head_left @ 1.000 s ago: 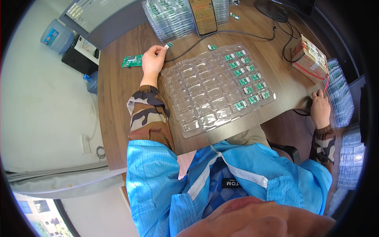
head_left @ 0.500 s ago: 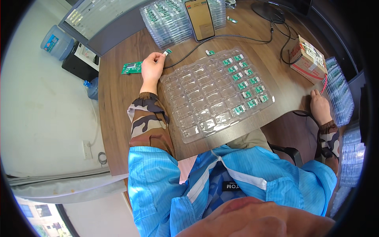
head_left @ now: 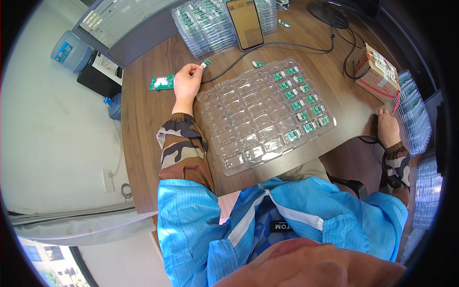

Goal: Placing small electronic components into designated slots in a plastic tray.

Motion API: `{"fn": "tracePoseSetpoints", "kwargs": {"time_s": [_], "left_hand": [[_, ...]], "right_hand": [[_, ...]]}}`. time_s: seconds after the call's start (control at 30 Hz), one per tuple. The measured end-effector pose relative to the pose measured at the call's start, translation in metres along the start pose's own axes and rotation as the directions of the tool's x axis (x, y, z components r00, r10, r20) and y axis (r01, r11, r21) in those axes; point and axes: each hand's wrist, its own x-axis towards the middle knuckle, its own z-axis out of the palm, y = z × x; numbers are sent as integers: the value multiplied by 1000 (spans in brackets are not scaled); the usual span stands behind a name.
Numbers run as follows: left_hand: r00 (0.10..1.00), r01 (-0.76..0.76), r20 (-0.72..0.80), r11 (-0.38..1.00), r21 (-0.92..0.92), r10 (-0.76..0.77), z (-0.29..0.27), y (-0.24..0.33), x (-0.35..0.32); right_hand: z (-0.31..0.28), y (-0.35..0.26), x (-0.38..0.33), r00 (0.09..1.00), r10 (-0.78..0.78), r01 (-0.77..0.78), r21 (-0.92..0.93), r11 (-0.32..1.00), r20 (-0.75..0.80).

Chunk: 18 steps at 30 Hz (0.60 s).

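My left hand (head_left: 187,82) pinches a small green circuit board with a white connector (head_left: 206,63) between thumb and fingertips, just above the tabletop. Partly hidden behind that hand lies a larger green circuit board (head_left: 160,83) with a bright, lit display. To its right is a clear plastic tray (head_left: 234,165) with many pockets; small green boards (head_left: 291,94) fill its right-hand columns. At the desk's right edge my right hand (head_left: 388,128) is closed, its fingers curled down beside red wires (head_left: 397,103); what it holds, if anything, is hidden.
A cardboard box (head_left: 375,76) stands by my right hand. Stacked filled trays (head_left: 203,28) and an upright phone (head_left: 245,26) are at the back. A black cable (head_left: 282,44) crosses the desk. Loose small boards (head_left: 258,64) lie beyond the tray. More trays (head_left: 414,115) are stacked at right.
The display on the larger board has turned from dark to brightly lit. The whole view has shifted slightly; both hands hold nearly the same places.
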Motion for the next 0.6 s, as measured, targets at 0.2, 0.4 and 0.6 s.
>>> {"fn": "tracePoseSetpoints", "kwargs": {"time_s": [0.2,0.4,0.6], "left_hand": [[1000,-3,3,1000,1,3,0,-3,-1],[1000,-22,12,1000,-1,22,0,-5,0],[1000,-20,23,1000,-5,20,0,-5,1]], "right_hand": [[-9,-2,-2,1000,-9,8,64,998,11],[-13,-6,-3,997,53,-57,91,994,50],[-3,9,-5,998,-64,69,301,951,-27]]}}
